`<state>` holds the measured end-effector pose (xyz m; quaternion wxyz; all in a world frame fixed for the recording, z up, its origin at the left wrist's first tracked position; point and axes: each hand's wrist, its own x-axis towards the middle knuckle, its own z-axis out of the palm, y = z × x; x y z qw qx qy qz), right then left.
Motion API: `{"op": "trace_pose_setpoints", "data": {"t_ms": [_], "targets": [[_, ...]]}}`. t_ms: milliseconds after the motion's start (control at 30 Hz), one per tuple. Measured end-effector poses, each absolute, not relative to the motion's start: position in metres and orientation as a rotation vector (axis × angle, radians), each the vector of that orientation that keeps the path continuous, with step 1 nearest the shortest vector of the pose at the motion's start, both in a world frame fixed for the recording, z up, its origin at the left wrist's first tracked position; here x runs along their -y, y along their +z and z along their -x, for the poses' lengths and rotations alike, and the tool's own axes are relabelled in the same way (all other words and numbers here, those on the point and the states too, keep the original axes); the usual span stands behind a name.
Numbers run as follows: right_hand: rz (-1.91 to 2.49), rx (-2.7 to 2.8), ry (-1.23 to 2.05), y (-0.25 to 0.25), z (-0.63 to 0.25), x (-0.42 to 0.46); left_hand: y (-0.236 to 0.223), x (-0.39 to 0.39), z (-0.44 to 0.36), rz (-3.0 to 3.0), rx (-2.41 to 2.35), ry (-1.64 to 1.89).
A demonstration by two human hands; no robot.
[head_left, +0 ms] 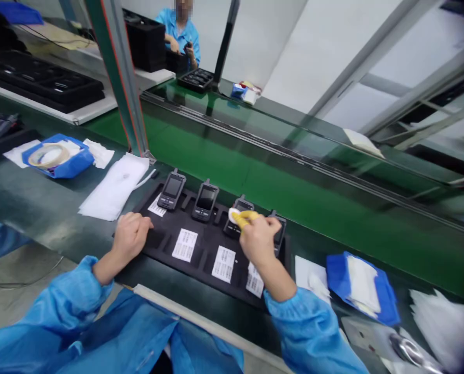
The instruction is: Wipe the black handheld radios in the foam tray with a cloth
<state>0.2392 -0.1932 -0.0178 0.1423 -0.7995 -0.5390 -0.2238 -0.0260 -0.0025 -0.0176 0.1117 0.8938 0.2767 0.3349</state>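
Note:
My right hand [259,239], with yellow finger cots [243,217] on its fingertips, pinches a white wiping pad [234,214] against the third handheld radio [232,228]. That radio lies in a black foam tray [204,259]. Two more radios, one at the far left [172,190] and one beside it [205,200], show their dark screens. A fourth radio [279,236] is partly covered by my right hand. White label sheets [185,244] lie in the tray's near pockets. My left hand [131,235] is curled at the tray's left end; its fingers' undersides are hidden.
White sleeves [117,184] and a blue bin [66,158] with a tape roll [48,156] are left of the tray. On the right lie another blue bin [387,296] and white bags [446,324]. A green conveyor [255,171] runs behind; a person [181,39] works beyond it.

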Motion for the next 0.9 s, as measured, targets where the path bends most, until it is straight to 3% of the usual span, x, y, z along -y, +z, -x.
{"op": "trace_pose_setpoints", "data": {"t_ms": [267,567,733,900], "targets": [[2.537,1.281,-0.697,-0.016,-0.328,0.264,-0.004,0.041,0.019,-2.756,-0.338,0.937],[2.434,1.536,-0.57,-0.046,-0.27,0.319,-0.037,0.065,0.009,-2.831,-0.036,0.734],[2.627,0.886,-0.838,-0.057,-0.252,0.399,-0.039,0.07,0.007,-2.865,-0.14,0.705],[2.978,0.672,-0.712,-0.085,-0.219,0.451,-0.025,0.067,-0.008,-2.865,-0.179,0.714]]}}
